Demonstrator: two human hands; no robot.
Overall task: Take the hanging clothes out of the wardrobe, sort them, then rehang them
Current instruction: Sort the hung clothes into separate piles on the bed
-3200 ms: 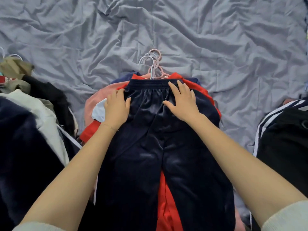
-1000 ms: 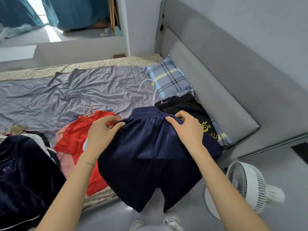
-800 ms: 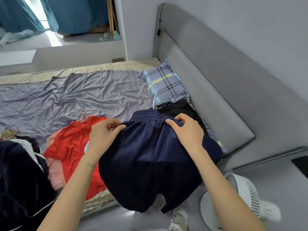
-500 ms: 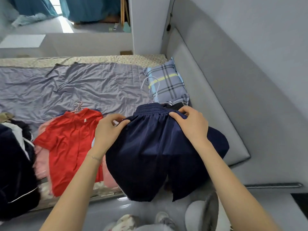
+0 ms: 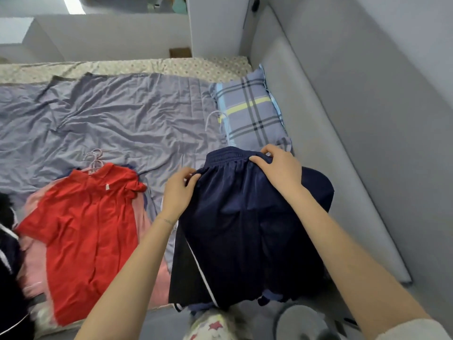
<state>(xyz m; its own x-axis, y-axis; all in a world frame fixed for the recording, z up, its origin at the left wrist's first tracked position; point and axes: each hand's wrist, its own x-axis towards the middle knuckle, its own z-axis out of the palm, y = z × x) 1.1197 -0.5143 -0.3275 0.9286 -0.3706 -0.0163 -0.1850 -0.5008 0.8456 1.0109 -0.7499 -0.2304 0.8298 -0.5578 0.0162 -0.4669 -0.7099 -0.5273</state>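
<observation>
Left hand [image 5: 177,192] grips shorts [image 5: 245,229] waistband | right hand [image 5: 279,168] grips waistband too | red shirt [image 5: 90,222] lies on bed [image 5: 110,123]

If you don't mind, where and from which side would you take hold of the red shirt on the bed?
Probably by the pink hanger hooks poking out past the collar of the red shirt, reaching down from the collar end. The shirt lies flat and spread over other clothes, while the hooks sit exposed on the sheet. Several hooks bunch together, so single out one.
</observation>
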